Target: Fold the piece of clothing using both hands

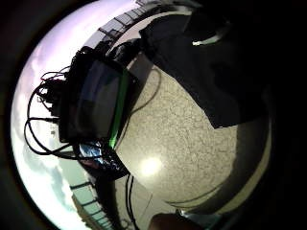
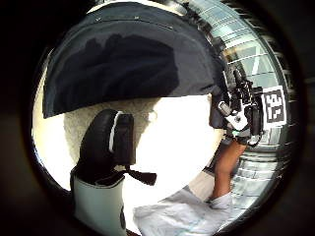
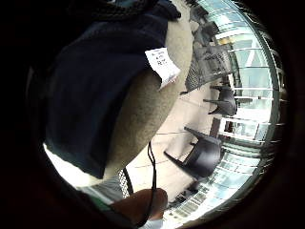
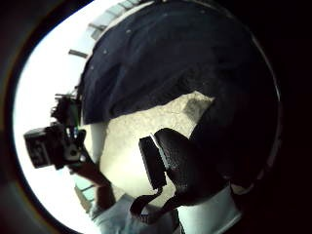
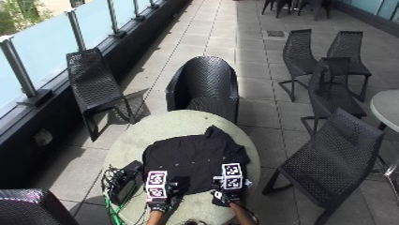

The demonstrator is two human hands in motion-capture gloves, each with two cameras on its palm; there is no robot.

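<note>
Now | black garment [image 5: 193,164] spread flat on round table [image 5: 181,123] | left hand [image 5: 159,199], right hand [image 5: 225,194] at near hem, finger state: cannot tell | risk: uneven lift skews fold, hem snags device [image 5: 124,180] beside it

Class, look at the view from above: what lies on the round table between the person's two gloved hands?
In the outside view, the near hem of the black garment and bare table lie between the left hand and right hand.

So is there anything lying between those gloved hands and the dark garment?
Nothing visible. Both the left hand and right hand are at the near edge of the black garment on the round table.
</note>
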